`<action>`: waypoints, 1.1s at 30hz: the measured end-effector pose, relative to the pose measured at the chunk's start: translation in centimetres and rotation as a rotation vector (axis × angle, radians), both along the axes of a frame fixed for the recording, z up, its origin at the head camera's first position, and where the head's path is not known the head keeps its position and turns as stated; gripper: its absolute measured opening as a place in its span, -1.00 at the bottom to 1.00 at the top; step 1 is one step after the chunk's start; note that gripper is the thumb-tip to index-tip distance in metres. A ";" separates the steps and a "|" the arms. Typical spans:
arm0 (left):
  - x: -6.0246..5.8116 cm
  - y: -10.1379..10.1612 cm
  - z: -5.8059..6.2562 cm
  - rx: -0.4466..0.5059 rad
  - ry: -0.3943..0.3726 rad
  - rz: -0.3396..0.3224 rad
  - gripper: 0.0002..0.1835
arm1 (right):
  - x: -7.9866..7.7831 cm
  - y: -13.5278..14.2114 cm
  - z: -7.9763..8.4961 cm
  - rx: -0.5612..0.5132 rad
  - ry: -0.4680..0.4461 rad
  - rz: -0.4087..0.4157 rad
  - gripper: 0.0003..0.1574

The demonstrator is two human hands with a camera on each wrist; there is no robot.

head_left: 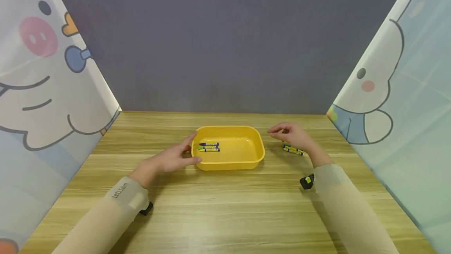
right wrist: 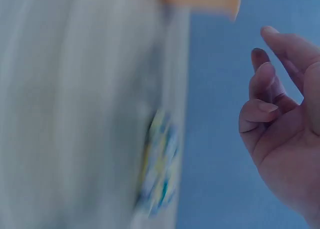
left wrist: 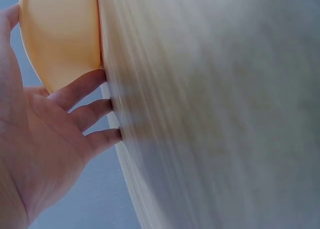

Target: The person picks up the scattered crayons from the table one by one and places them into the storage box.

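A yellow plastic tray (head_left: 243,164) sits on the table, with several crayons (head_left: 210,150) lying side by side at its left end. My left hand (head_left: 172,157) is spread against the tray's left end, thumb at the near corner and forefinger at the far corner. In the left wrist view its other fingers (left wrist: 95,114) reach down to the tabletop. Right of the tray, my right hand (head_left: 290,133) hovers with fingers loosely bent and nothing between them. Below it a small group of crayons (head_left: 293,151) lies on the table, partly covered by the hand in the head view.
The wood-grain table (head_left: 211,211) ends at a dark grey wall panel (head_left: 225,42). Cartoon-printed sheets (head_left: 46,78) stand along both sides. A small black wrist device (head_left: 307,182) sits beneath the right sleeve, another under the left cuff.
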State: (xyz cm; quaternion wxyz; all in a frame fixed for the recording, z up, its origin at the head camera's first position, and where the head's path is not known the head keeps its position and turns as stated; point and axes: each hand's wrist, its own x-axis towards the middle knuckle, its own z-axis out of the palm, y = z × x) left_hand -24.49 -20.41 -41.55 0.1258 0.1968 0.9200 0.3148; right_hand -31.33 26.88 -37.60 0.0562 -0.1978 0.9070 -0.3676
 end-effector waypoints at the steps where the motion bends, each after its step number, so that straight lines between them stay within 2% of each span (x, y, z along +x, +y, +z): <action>1: 0.0 0.0 0.0 0.002 -0.001 0.000 0.20 | 0.0 1.2 -0.3 0.021 0.002 -0.005 -0.60; 7: 0.0 -0.1 -0.1 0.010 -0.002 0.003 0.20 | 0.4 6.8 -2.0 0.167 0.002 -0.054 -0.64; 12: -0.1 -0.1 -0.2 0.005 0.001 0.004 0.20 | 0.4 9.2 -2.9 0.234 0.008 -0.073 -0.70; 17: 0.0 0.0 -0.1 0.012 -0.007 0.007 0.20 | 0.6 10.2 -3.6 0.227 0.020 -0.085 -0.70; 25: -0.1 0.1 -0.1 0.013 -0.012 0.002 0.20 | 1.2 11.6 -3.7 0.232 0.011 -0.102 -0.63; 30: -0.2 0.0 -0.3 0.009 -0.003 -0.005 0.18 | 1.5 11.1 -3.1 0.203 -0.026 -0.153 -0.56; 33: -0.2 0.0 -0.3 0.007 0.004 -0.010 0.18 | 1.5 10.0 -2.5 0.188 -0.027 -0.153 -0.54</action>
